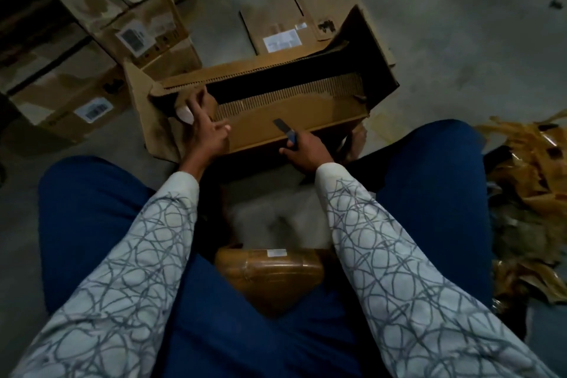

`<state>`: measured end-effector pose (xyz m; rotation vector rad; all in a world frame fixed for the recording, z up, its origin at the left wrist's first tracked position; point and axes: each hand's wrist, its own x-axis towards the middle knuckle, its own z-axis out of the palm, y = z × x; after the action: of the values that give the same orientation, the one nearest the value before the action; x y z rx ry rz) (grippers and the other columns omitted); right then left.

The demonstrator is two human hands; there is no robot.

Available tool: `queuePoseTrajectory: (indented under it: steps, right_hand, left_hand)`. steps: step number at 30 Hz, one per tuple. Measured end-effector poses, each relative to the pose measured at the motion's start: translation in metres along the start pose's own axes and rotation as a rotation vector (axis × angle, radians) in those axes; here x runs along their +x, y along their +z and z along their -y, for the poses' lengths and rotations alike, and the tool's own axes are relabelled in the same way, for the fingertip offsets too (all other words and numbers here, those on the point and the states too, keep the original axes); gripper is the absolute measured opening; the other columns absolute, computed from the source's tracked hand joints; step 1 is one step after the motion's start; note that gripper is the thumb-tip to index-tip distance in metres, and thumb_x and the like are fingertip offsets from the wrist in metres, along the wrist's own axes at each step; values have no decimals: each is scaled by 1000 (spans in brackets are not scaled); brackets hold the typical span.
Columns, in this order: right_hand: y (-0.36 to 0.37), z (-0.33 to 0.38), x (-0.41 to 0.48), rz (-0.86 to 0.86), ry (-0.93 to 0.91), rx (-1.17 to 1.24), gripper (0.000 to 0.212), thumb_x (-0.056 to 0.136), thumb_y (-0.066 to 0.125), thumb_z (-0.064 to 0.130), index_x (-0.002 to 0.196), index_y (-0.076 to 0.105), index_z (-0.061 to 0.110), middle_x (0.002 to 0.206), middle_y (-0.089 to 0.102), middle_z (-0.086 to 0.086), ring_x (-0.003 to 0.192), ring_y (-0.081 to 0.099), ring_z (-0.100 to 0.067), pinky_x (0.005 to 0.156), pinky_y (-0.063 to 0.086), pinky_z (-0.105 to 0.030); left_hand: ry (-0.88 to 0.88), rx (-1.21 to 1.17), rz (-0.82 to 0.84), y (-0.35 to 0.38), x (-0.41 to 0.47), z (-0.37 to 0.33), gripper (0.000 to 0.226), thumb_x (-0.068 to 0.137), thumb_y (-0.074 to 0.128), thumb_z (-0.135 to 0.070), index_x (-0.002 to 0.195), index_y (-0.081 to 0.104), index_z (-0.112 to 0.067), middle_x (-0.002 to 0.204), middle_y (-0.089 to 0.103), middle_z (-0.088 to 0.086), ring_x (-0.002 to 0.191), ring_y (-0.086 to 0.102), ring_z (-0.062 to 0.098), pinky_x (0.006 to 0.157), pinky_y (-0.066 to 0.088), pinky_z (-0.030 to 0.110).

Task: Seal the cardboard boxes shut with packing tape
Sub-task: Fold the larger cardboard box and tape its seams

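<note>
The cardboard box [276, 123] on the floor [460, 40] is judged unsealed, its flaps open and untaped, with the packing tape roll [270, 270] lying in the lap [214, 331]. It is touched at one end by the spread left hand [208, 132], and a blue-handled cutter [287, 129] is gripped in the right hand [306, 152]. The interior is lost in shadow.

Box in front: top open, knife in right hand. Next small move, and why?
Probably fold the near flap down with the left hand. The box gapes open, dark inside, so no tape can go on yet. The left hand rests on its left end; the right hand grips a knife, and the tape roll lies in the lap.
</note>
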<state>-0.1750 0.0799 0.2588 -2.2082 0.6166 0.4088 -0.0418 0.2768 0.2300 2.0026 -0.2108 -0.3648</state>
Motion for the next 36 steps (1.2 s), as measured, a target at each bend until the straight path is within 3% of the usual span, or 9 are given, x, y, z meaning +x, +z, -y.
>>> queuePoseTrajectory:
  steps: [5, 9, 13, 17, 22, 25, 31, 34, 36]
  right_hand:
    - [13, -2, 2, 42, -8, 6, 22, 92, 68, 25, 95, 48, 16, 104, 58, -8, 105, 59, -31, 84, 43, -35]
    - [20, -5, 3, 44, -20, -2, 24, 91, 67, 23, 91, 44, 17, 104, 57, -9, 106, 58, -34, 80, 38, -32]
    - [18, 0, 5, -6, -47, -7, 24, 93, 66, 25, 90, 44, 16, 105, 57, -11, 104, 57, -33, 77, 35, -30]
    - [16, 13, 5, -303, -184, 96, 17, 90, 65, 17, 97, 52, 9, 100, 56, -14, 98, 57, -36, 84, 48, -46]
    - [14, 27, 5, -766, -243, -181, 34, 84, 65, 35, 103, 60, 7, 124, 56, -10, 111, 54, -33, 82, 40, -41]
    - [18, 22, 2, -595, -125, -268, 34, 86, 64, 34, 108, 58, 9, 115, 59, -11, 110, 54, -35, 88, 36, -46]
    - [29, 2, -10, -202, 214, -121, 41, 91, 59, 30, 126, 52, 10, 131, 55, -12, 128, 46, -32, 102, 35, -44]
    - [24, 4, -3, -249, 237, 18, 39, 91, 58, 25, 125, 50, 8, 132, 51, -12, 128, 42, -32, 100, 36, -46]
    - [19, 6, 4, -349, 264, 111, 37, 90, 59, 22, 122, 49, 7, 131, 49, -14, 127, 41, -33, 97, 39, -47]
  left_hand:
    - [11, 169, 114, 15, 26, -8, 104, 86, 59, 6, 156, -15, -17, 168, 2, 10, 152, 19, 29, 123, 22, 40]
    - [132, 385, 146, 15, 43, -3, 114, 77, 70, -14, 157, -11, -24, 168, -6, 7, 154, 2, 28, 125, 8, 53]
    - [-64, 496, 142, 17, 43, -11, 109, 87, 66, -23, 156, -18, -12, 167, 7, 15, 151, 17, 35, 119, -3, 59]
    - [-55, 378, -124, 21, 5, -29, 84, 91, 55, -23, 159, 7, -10, 158, 27, 25, 137, 37, 42, 113, 29, 46]
    - [124, 394, -96, 31, -35, -32, 74, 80, 47, -30, 149, 29, -9, 148, 49, 15, 118, 58, 40, 98, 48, 47]
    - [31, 520, 20, 28, -39, -28, 72, 72, 51, -28, 140, 28, -22, 143, 52, 13, 114, 57, 42, 94, 48, 45]
    - [-66, 270, 85, 16, -26, -23, 32, 86, 66, -23, 117, 59, -22, 119, 71, 5, 108, 68, 25, 93, 54, 41]
    - [-61, 132, 53, 24, -14, -53, 11, 91, 66, -14, 100, 68, -21, 103, 74, -3, 70, 68, -1, 64, 56, 22]
    - [-97, 78, 79, 35, -1, -71, 7, 92, 67, -15, 92, 69, -22, 90, 73, -1, 43, 58, 2, 41, 44, 17]
